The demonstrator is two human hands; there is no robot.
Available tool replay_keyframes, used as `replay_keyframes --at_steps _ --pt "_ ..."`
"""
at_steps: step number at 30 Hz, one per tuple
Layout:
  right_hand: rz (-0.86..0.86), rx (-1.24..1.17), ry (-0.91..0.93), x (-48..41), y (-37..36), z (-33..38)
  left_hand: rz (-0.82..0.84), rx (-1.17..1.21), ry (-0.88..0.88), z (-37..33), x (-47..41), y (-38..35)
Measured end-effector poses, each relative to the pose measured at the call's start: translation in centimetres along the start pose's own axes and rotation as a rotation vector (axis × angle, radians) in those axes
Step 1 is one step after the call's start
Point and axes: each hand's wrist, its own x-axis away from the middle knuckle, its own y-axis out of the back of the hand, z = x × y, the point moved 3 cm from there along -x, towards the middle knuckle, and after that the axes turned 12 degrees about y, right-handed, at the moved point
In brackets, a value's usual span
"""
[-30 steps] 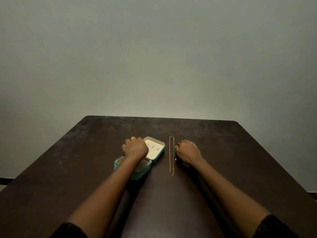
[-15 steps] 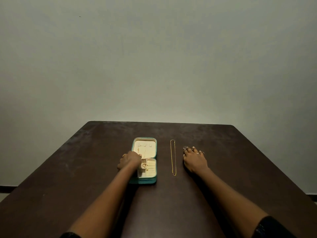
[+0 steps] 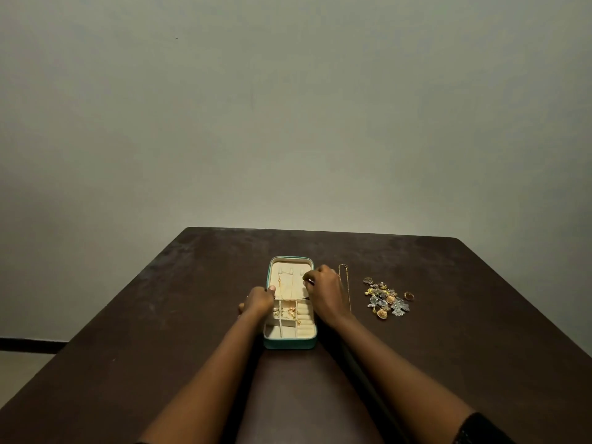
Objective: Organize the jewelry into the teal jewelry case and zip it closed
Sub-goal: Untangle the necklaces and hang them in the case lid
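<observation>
Forearms come in from the near edge first, both bare, w/ a bit of dark sleeve showing at the right elbow. They run up over a dark brown table toward the middle.

Next out is the teal jewelry case, lying open flat approx. center of the table, cream lining inside. Near half has small compartments and ring rolls, w/ a few gold bits and a pearl-looking piece sitting in them. Far half is the lid panel, a thin gold chain hanging down it.

Left hand is curled against the case's left edge about where the two halves meet, thumb up on the rim, fingers folded narrow. Looks like it's just bracing the case, can't tell if it's got anything in it.

Right hand is over the right side of the lid half, fingertips pinched tight together at the lining. Too small to see what's in the pinch tbh.

Just right of that hand, a gold necklace is laid out straight on the table, partly behind the wrist. Further right, well apart from the case, a loose jewelry pile, gold and silver pieces mixed, a ring or two at its edges.

Beyond the table, plain grey wall.
</observation>
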Motion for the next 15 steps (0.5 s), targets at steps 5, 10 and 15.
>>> replay_keyframes --at_steps 5,10,15 --pt "-0.075 -0.028 -0.145 -1.2 -0.7 0.0 -0.05 -0.007 -0.029 -0.4 4.2 1.8" --pt "-0.053 0.027 -0.137 -1.8 -1.6 1.7 -0.18 -0.181 -0.134 -0.5 7.2 2.5" --pt "-0.09 0.129 -0.166 -2.2 -2.5 3.0 -0.202 -0.188 -0.175 -0.5 7.5 2.4"
